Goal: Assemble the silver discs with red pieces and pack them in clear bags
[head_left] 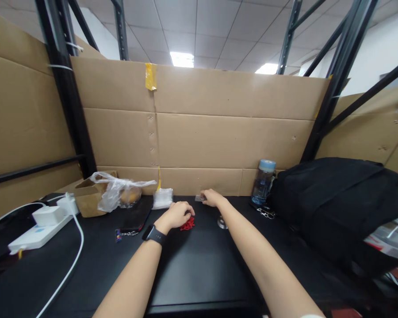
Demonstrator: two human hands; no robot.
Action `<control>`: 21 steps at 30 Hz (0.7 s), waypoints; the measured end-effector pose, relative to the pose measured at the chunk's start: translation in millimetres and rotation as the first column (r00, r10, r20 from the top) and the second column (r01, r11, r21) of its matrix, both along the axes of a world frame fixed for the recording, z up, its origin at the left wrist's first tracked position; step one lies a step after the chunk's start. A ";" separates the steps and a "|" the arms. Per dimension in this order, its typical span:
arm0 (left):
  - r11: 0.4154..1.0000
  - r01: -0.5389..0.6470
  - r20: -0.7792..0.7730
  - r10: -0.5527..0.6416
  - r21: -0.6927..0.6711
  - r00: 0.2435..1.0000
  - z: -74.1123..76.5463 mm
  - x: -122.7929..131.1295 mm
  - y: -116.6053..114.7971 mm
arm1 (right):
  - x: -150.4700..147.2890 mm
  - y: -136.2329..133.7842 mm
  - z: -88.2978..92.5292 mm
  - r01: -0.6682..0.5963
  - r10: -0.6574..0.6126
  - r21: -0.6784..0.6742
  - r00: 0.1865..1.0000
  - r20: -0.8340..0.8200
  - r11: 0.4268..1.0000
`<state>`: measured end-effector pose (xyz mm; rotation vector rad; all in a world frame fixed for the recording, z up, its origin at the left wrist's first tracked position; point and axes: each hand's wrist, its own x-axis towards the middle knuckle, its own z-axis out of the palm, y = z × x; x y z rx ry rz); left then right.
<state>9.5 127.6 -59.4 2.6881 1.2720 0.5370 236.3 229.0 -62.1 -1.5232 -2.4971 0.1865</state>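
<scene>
My left hand (181, 213), with a dark watch (154, 235) on its wrist, is over a small pile of red pieces (187, 224). Its fingers curve loosely, thumb apart from them, and nothing shows between them. Farther back, my right hand (211, 197) has its fingertips closed on the edge of a small clear plastic bag (198, 198) at the foot of the cardboard; the fingertips are partly hidden. A round metallic object (222, 222) lies beside my right forearm. Left of my left hand is a stack of clear plastic bags (162, 198).
On the left are a white power strip (40, 234) with cables, a paper bag (89, 198), a tied plastic bag (119, 194) and a black phone or wallet (137, 214). To the right stand a water bottle (263, 183) and a black backpack (331, 207). Cardboard (202, 141) walls the back.
</scene>
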 end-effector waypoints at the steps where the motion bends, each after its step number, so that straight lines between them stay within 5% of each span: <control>1: 1.000 -0.002 -0.005 0.002 0.000 1.000 -0.3 0.4 0.2 | 0.9 1.0 0.4 -0.006 0.006 -0.006 1.000 -0.018 1.000; 11: 0.996 -0.046 -0.016 0.047 0.078 0.999 -17.2 18.8 -3.3 | 12.4 -31.2 13.3 -0.205 0.164 -0.148 0.955 -0.248 0.967; 17: 1.000 -0.015 -0.071 0.016 0.025 0.997 -22.8 32.0 -6.5 | 29.1 -54.3 6.3 0.003 0.051 0.151 0.934 -0.354 0.989; 21: 0.999 0.029 -0.086 -0.031 -0.029 0.996 -20.1 38.9 -12.7 | 47.6 -51.0 -5.3 0.046 -0.034 0.017 0.891 -0.453 0.999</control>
